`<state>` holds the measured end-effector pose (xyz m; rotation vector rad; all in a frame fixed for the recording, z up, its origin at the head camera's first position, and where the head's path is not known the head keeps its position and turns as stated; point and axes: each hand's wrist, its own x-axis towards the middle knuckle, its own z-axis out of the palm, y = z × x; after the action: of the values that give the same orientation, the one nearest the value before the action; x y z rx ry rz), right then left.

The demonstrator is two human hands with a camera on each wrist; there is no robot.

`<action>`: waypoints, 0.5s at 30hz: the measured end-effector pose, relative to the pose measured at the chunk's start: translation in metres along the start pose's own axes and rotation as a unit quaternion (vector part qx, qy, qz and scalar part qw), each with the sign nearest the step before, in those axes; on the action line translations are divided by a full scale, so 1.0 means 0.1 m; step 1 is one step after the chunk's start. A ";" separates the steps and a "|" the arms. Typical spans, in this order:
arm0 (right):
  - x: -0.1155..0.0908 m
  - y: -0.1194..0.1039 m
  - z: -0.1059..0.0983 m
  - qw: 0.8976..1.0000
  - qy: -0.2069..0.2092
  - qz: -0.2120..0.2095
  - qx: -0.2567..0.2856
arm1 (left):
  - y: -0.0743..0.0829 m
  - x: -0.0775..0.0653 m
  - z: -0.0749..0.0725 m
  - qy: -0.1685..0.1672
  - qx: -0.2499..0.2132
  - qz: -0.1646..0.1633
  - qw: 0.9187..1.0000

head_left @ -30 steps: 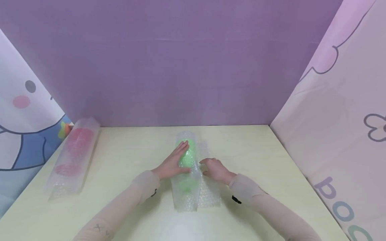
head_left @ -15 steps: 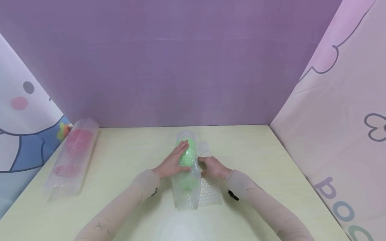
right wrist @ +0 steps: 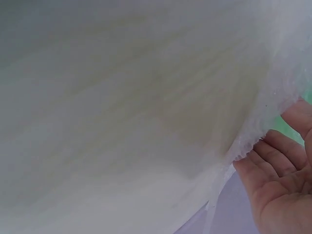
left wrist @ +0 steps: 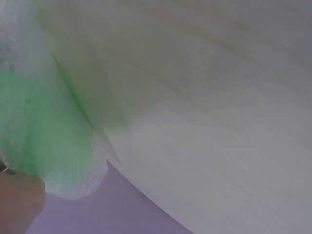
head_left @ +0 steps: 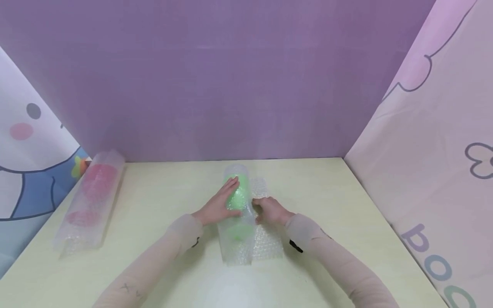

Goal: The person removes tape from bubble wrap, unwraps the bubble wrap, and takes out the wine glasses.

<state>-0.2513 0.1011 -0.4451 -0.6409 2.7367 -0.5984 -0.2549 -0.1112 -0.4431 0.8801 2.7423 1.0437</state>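
Observation:
A green object point(head_left: 238, 194), its kind blurred by the wrapping, lies in a roll of bubble wrap point(head_left: 236, 252) at the middle of the table. My left hand point(head_left: 218, 206) rests on the roll from the left, fingers straight and thumb spread. In the left wrist view, the green object point(left wrist: 44, 131) shows through the plastic beside one fingertip. On the right side, my right hand point(head_left: 271, 211) pinches the loose edge of the wrap. The right wrist view has its thumb and fingers at the bubble wrap edge point(right wrist: 253, 136). A flat flap of wrap point(head_left: 268, 244) lies beneath that hand.
A second bubble-wrapped bundle point(head_left: 90, 201), with pink showing inside, lies at the table's left edge. The pale wooden table point(head_left: 316, 188) meets a purple backdrop point(head_left: 231, 85) behind. Printed cloth panels point(head_left: 427, 141) stand at both sides.
My right hand has moved slightly left to the roll's edge, its fingers closing in on the wrap. The left hand stays in place on the roll.

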 end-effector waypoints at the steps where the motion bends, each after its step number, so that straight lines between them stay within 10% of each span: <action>1: 0.00 0.00 0.00 1.000 0.000 0.002 0.001 | 0.00 0.00 0.00 0.000 -0.003 0.002 1.000; 15: -0.01 0.00 0.00 1.000 0.004 0.007 0.006 | -0.05 -0.05 -0.04 0.006 -0.010 -0.007 1.000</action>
<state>-0.2507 0.1017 -0.4447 -0.6176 2.7402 -0.6136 -0.2548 -0.1196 -0.4439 0.8525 2.7395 1.0764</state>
